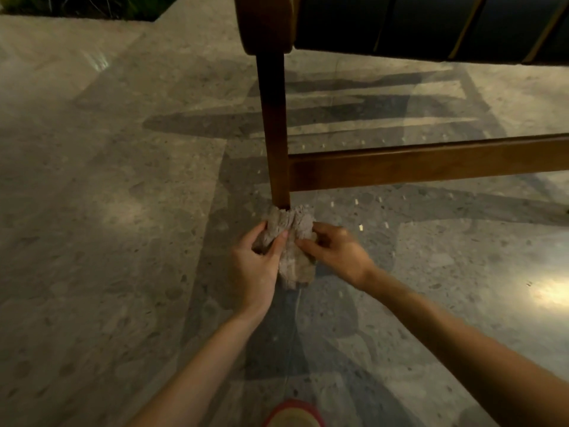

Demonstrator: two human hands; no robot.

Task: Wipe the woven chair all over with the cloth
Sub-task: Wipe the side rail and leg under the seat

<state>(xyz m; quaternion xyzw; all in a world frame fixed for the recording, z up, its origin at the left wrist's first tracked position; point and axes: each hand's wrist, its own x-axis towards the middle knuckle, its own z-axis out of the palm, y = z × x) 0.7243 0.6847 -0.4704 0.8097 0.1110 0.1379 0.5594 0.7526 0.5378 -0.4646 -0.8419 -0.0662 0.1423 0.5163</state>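
The chair's brown wooden leg (pixel 275 134) comes down from the seat frame at the top, with dark woven straps (pixel 431 23) stretching right. A crumpled grey-beige cloth (pixel 291 238) is bunched around the foot of that leg on the floor. My left hand (pixel 255 266) grips the cloth's left side, thumb pressed on it. My right hand (pixel 335 254) pinches the cloth's right side. A wooden stretcher bar (pixel 431 164) runs right from the leg.
Polished speckled stone floor (pixel 107 211) lies all around, with chair shadows and a bright glare at the right. A red-rimmed shoe tip (pixel 294 416) shows at the bottom edge. Dark plants sit at the top left corner.
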